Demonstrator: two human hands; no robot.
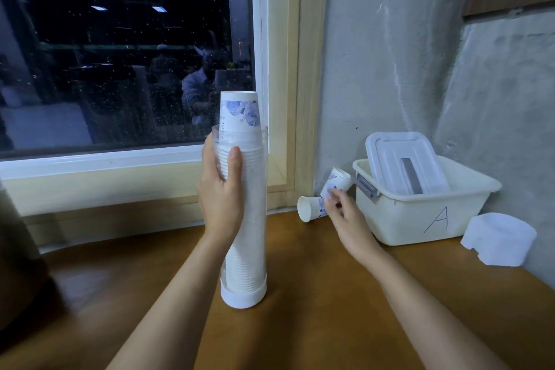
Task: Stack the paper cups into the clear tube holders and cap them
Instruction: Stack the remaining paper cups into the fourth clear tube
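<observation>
tube [250, 228]: stands up on the counter [315, 309], packed with stacked cups [240, 112], top one poking out | left hand [220, 192]: grip wrapped round the tube's upper part | right hand [344, 215]: right of the tube, grip pinching leaning cups [338, 179] | lying cup [309, 208]: right of the tube | bin [420, 219]: farther right of the tube

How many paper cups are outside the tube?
2. One cup lies on its side on the table; a tilted cup beside the bin is at the right hand. It may be several nested.
</observation>
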